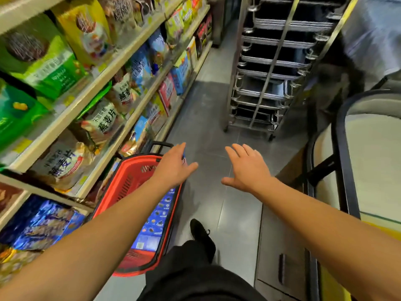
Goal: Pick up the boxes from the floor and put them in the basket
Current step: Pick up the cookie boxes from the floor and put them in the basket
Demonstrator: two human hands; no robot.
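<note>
A red plastic basket [130,185] stands on the grey floor at the foot of the left shelving. A blue box [153,227] printed with cookies lies inside it along its right wall. My left hand [173,168] hovers over the basket's far right rim with fingers stretched out; a small blue edge shows just past its fingertips, and I cannot tell what it is. My right hand [245,168] is spread open above the bare floor to the right of the basket, holding nothing. No box shows on the visible floor.
Shelves [104,88] packed with snack and cereal bags line the left side. A wheeled metal tray rack [271,68] stands ahead on the right. A glass-topped freezer [368,161] borders the right. My black shoe [200,233] and trouser leg are beside the basket.
</note>
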